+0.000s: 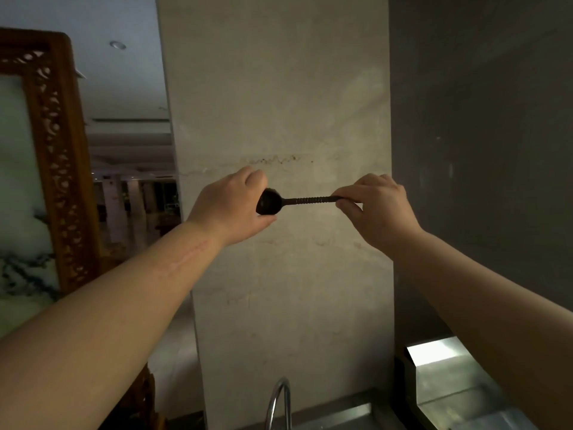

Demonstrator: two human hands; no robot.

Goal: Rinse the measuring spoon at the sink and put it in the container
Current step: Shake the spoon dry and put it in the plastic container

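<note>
A dark measuring spoon [302, 200] with a ribbed handle is held level in the air in front of a pale stone pillar. My right hand [376, 209] pinches the end of its handle. My left hand [235, 207] wraps its fingers around the round bowl of the spoon at the left end. Both arms are raised well above the sink. A curved metal tap [279, 401] rises at the bottom middle, and the steel sink rim [347, 414] shows just right of it. No container is in view.
A carved wooden frame [59, 169] with a marbled panel stands at the left. A dark grey wall fills the right side. A shiny steel counter surface [449, 377] lies at the bottom right under my right forearm.
</note>
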